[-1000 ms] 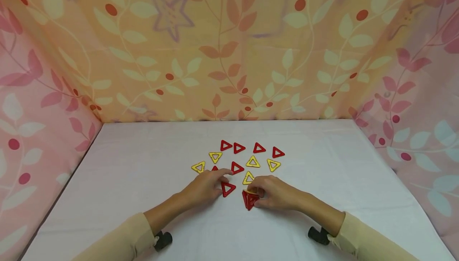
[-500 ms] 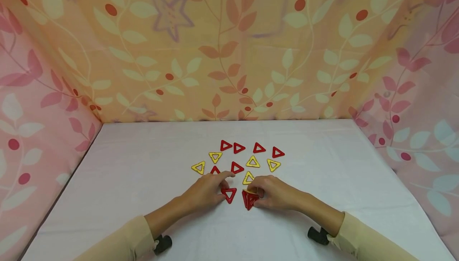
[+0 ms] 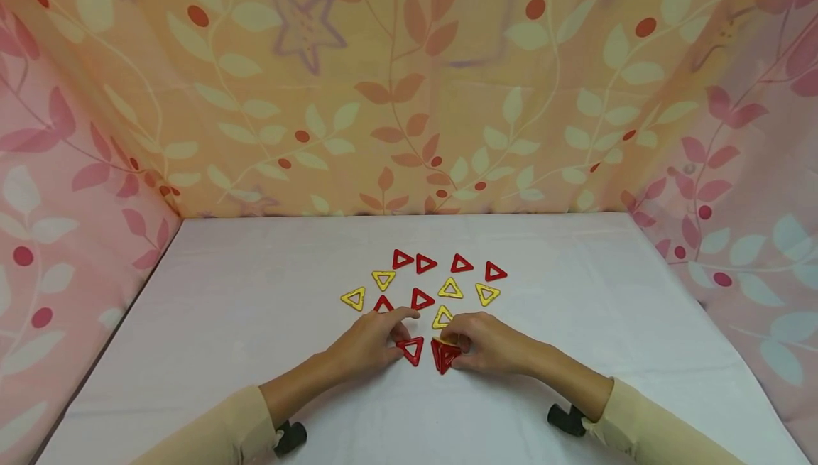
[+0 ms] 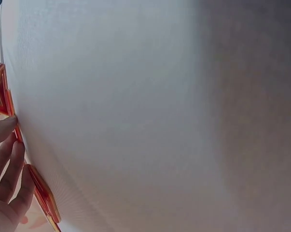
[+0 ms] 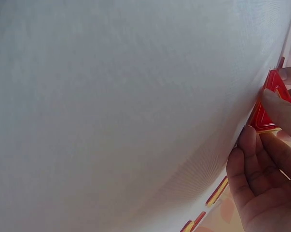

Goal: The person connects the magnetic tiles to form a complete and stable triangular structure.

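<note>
My left hand [image 3: 369, 338] pinches one red triangle tile [image 3: 418, 352] with a hollow middle, low at the table in the head view. In the left wrist view, the thumb and fingers meet at that tile's edge [image 4: 18, 134]. Just to its right, my right hand [image 3: 491, 346] grips a small upright piece of joined red triangles [image 3: 439, 357] with a yellow one at its top back. The right wrist view has the thumb on the red face [image 5: 267, 116] and fingers behind it. A narrow gap separates the single tile from the joined piece.
Behind the hands, several red triangles [image 3: 395, 260] and yellow triangles [image 3: 450, 296] lie flat on the white tablecloth [image 3: 255, 273]. One red triangle [image 3: 383, 301] is partly covered by my left hand. Patterned cloth walls [image 3: 409, 96] enclose the table's back and sides.
My left hand has turned the single red triangle and drawn it nearer and rightward, closer to the joined piece. My right hand and its piece have hardly moved.
</note>
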A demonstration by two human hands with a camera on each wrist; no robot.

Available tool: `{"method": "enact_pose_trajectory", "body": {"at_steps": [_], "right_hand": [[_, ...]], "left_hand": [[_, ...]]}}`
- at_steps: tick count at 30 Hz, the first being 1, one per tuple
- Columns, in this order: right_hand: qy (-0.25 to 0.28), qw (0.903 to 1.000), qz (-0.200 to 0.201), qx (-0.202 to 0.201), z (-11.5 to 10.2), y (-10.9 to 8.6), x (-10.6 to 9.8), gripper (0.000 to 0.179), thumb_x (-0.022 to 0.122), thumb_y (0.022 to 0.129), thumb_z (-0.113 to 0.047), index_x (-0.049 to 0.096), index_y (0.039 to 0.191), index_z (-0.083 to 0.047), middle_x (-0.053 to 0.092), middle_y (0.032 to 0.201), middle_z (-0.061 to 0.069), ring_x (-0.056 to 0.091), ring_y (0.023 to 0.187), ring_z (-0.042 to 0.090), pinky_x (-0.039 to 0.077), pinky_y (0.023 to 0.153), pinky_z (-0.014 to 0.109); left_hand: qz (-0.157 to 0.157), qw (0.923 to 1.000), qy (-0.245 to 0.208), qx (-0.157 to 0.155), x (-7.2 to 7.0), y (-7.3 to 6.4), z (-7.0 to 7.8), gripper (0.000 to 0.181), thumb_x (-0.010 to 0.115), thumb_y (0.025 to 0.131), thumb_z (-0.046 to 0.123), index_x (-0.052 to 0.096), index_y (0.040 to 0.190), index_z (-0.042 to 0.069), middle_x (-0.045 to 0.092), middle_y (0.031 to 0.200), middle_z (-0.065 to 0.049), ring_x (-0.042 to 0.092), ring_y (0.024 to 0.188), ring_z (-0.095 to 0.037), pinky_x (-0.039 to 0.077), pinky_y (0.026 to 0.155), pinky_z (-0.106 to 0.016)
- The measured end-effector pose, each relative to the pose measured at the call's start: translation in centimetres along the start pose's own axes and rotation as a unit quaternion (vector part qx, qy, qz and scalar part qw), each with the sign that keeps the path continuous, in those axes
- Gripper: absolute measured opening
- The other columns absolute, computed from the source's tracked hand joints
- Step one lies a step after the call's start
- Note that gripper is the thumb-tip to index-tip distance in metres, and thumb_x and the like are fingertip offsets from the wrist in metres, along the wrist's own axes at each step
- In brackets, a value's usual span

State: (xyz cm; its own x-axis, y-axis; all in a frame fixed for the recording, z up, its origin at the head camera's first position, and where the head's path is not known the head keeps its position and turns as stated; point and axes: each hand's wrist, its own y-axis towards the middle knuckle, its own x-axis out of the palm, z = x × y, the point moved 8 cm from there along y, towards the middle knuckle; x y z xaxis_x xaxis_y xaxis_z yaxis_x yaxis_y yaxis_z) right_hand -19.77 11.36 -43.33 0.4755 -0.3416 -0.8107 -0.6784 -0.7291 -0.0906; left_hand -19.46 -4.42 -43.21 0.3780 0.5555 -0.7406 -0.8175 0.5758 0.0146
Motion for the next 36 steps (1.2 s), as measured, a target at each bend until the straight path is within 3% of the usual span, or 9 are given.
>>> {"method": "enact_pose_trajectory", "body": {"at_steps": [21, 36], "right_hand": [[-0.008, 0.9999, 0.007, -0.008, -0.1, 0.1, -0.1, 0.038, 0.082, 0.083, -0.020, 0.070, 0.117, -0.010, 0.064, 0.098, -0.012, 0.056, 0.080, 0.006, 0.050, 0.072, 0.020], [-0.004, 1.0000, 0.004, -0.002, 0.0, 0.1, 0.1, 0.039, 0.082, 0.083, -0.019, 0.070, 0.118, -0.009, 0.064, 0.098, -0.012, 0.056, 0.080, 0.006, 0.050, 0.072, 0.020]], "left_hand": [[-0.007, 0.9991, -0.041, -0.011, 1.2, 0.5, 1.1, 0.058, 0.083, 0.081, 0.008, 0.057, 0.133, 0.010, 0.068, 0.087, 0.007, 0.061, 0.078, -0.001, 0.053, 0.073, -0.017], [-0.011, 0.9999, -0.010, -0.007, 1.6, 0.3, 1.5, 0.062, 0.082, 0.081, 0.008, 0.053, 0.136, 0.012, 0.064, 0.087, 0.009, 0.059, 0.080, -0.004, 0.051, 0.075, -0.017]]}}
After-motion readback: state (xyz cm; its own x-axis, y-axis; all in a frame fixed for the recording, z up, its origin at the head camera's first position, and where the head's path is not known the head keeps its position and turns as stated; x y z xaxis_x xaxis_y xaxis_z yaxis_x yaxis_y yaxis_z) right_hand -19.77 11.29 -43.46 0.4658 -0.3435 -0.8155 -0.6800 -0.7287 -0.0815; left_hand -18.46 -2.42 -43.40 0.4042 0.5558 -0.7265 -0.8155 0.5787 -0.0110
